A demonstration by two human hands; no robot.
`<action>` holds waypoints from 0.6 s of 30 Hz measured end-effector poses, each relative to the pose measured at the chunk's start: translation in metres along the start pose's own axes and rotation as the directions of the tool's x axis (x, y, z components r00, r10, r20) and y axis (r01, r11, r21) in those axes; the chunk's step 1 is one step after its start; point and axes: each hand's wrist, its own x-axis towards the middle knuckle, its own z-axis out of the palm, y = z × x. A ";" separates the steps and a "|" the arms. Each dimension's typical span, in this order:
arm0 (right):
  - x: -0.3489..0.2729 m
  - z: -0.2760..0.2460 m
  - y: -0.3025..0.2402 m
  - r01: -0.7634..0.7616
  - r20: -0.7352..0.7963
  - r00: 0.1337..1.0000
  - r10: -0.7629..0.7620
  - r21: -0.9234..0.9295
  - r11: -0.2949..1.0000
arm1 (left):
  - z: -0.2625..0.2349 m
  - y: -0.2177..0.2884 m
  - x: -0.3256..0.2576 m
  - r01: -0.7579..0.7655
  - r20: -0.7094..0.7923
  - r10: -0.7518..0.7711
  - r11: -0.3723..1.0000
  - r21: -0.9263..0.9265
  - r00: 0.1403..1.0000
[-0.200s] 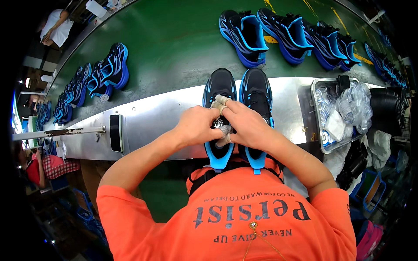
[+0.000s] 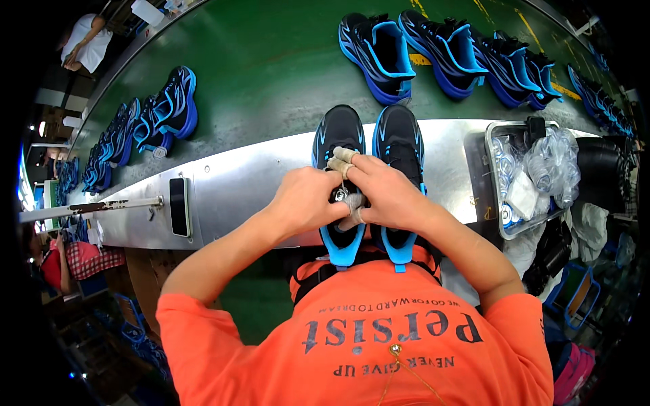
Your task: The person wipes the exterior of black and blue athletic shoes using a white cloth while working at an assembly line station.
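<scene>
While I Leaned Over One Shoe (image 2: 338, 127), Its Mate (image 2: 397, 128) Stood Close By

Because the heel of that first shoe faced my orange shirt (image 2: 352, 287), its opening lay right below me; I judged it was turned so to bring the tongue and laces within easy reach. My left fingers (image 2: 330, 179) were bent over the shoe's throat, and my right fingers (image 2: 363, 167) came in from the other side, with pale coverings (image 2: 344, 154) on several tips. They met around a small shiny piece (image 2: 340, 194), yet I could not tell whether either set was pinching it or only pressing the upper, since the tips hid one another.

The mate stood parallel, just to the right, its toe also pointing away, presumably to keep the pair together. My right arm crossed above it. Both heels reached past the near edge of the worktop's silver strip (image 2: 250, 162).

On that metal, a phone (image 2: 179, 206) lay off to the left, out of the way. To the right, a tray (image 2: 495, 183) held clear plastic wrapping (image 2: 545, 162), perhaps set there for that arm.

Farther off, on the green surface (image 2: 271, 74), similar shoes stood in a right row (image 2: 365, 57) and a left row (image 2: 181, 101), seemingly lined up to leave the middle for me. Beyond, at upper left, was a person in white (image 2: 88, 42).
</scene>
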 end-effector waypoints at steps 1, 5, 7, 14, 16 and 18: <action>0.001 -0.004 0.001 0.013 0.022 1.000 -0.015 0.073 0.997 | 0.002 -0.001 -0.003 0.133 -0.003 -0.137 0.970 -0.201 0.991; 0.004 -0.024 -0.004 -0.088 0.118 0.991 0.063 0.223 0.971 | 0.009 -0.006 -0.026 0.358 0.151 -0.362 0.620 -0.698 0.920; 0.007 -0.022 -0.012 -0.077 0.115 0.992 0.053 0.214 0.974 | 0.017 -0.001 -0.045 0.333 0.143 -0.392 0.476 -0.814 0.909; 0.008 -0.010 -0.009 -0.028 0.104 0.995 0.009 0.188 0.982 | 0.054 0.015 -0.076 0.168 0.266 -0.278 -0.331 -0.929 0.923; 0.007 -0.006 -0.007 0.054 0.031 0.998 -0.058 0.114 0.992 | 0.063 0.019 -0.073 0.128 0.239 -0.282 -0.362 -0.923 0.929; -0.001 0.005 0.000 0.164 -0.076 0.983 -0.169 -0.063 0.984 | 0.063 0.028 -0.069 0.058 0.197 -0.317 -0.399 -0.915 0.928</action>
